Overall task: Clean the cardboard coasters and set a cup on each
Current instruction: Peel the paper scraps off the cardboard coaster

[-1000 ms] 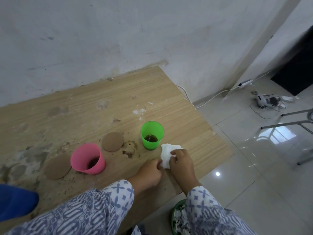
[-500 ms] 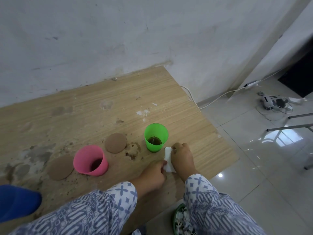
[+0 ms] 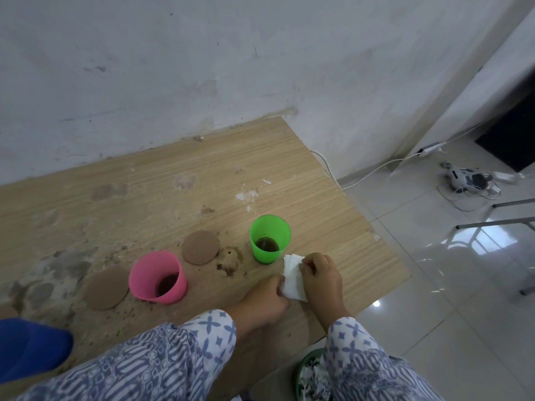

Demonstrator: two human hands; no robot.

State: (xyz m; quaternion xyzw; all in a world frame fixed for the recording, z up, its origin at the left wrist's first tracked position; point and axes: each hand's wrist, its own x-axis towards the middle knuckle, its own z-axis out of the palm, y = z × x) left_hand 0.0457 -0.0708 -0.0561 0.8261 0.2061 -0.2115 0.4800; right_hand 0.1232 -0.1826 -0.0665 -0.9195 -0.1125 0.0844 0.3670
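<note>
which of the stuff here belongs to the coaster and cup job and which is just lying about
Part of the job: near coaster, far coaster, pink cup, green cup, white tissue pinched by left hand and right hand.

Just lying about: blue object at far left, green basket of scraps, white cable, device on the floor.

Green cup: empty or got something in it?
Not empty. The green cup stands upright, and a dark pool shows at its bottom, well below the rim.
</note>
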